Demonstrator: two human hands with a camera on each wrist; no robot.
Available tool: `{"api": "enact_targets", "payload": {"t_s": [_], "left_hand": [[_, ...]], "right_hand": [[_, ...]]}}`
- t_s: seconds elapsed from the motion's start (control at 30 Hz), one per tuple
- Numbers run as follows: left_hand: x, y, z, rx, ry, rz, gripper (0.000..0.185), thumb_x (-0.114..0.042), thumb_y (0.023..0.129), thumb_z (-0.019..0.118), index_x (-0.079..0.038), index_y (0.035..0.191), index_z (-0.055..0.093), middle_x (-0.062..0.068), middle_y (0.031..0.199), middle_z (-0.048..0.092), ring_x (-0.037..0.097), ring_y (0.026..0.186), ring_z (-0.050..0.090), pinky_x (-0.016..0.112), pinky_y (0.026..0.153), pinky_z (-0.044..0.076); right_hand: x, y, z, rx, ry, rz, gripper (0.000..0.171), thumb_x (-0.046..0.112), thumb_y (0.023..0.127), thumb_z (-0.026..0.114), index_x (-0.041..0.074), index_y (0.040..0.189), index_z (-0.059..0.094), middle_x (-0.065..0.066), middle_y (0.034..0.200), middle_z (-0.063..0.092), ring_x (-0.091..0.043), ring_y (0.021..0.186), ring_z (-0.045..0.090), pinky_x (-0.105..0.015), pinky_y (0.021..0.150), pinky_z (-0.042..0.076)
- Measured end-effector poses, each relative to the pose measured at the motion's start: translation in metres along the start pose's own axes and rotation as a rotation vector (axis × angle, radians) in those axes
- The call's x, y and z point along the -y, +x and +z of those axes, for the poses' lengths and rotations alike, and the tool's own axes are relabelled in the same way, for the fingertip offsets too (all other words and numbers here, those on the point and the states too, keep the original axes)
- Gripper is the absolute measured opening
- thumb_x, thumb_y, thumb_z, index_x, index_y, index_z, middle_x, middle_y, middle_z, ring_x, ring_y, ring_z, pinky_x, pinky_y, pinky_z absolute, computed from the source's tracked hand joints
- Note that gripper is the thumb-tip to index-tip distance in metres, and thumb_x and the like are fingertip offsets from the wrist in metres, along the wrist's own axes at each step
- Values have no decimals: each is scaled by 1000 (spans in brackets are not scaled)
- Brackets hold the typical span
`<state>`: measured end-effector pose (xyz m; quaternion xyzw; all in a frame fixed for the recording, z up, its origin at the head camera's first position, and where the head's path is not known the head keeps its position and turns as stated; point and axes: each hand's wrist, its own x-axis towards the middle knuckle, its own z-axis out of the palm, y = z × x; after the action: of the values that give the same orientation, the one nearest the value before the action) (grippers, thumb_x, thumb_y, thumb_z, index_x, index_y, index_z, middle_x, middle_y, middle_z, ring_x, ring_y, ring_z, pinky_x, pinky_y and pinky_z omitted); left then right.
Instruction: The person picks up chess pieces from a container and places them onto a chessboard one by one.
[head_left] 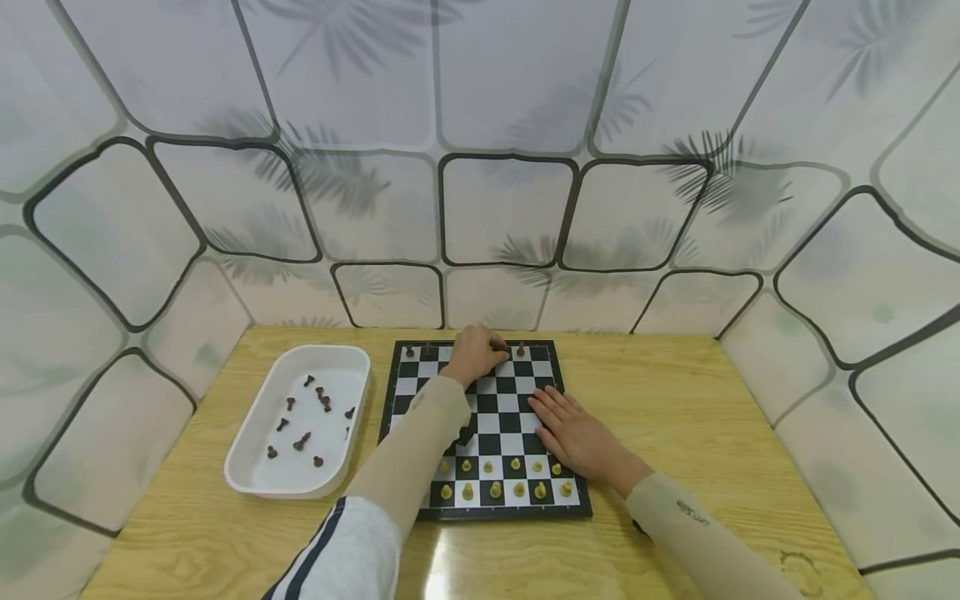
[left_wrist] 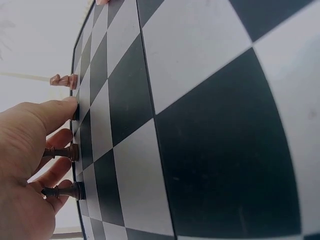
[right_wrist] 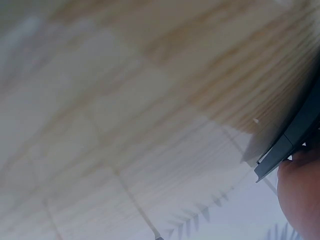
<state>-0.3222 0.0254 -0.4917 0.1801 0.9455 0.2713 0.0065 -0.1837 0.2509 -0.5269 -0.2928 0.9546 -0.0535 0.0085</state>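
Note:
At the far row of the black-and-white chessboard (head_left: 517, 514), my left hand (head_left: 474, 357) pinches a dark brown chess piece; the thumb covers nearly all of it, leaving its base (left_wrist: 75, 113) visible in the left wrist view. A brown knight (left_wrist: 62, 81) stands on one side of the thumb. Two taller brown pieces, one with a ringed stem (left_wrist: 62, 152) and one with a pointed top (left_wrist: 65, 191), stand by the curled fingers. My right hand (head_left: 581, 433) rests with straight fingers on the board's right side. Yellow chess pieces (head_left: 496, 491) line the two near rows.
A white tray (head_left: 236, 467) left of the board holds several brown chess pieces (head_left: 302, 442). More brown pieces (head_left: 409, 352) stand at the board's far left corner. My left forearm crosses over part of the board. A patterned curtain (head_left: 495, 208) hangs behind the wooden table (head_left: 675, 400).

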Motion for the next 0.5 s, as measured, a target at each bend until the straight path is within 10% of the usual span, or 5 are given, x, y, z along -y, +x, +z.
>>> {"api": "enact_targets", "payload": {"t_s": [0.5], "left_hand": [[12, -10, -47, 0, -215, -2, 42, -34, 105, 65, -7, 137, 70, 15, 130, 72, 31, 117, 67, 48, 95, 58]], "right_hand": [[3, 0, -3, 2, -20, 2, 59, 39, 113, 42, 6, 162, 39, -14, 170, 37, -36, 160, 30, -53, 129, 30]]}}
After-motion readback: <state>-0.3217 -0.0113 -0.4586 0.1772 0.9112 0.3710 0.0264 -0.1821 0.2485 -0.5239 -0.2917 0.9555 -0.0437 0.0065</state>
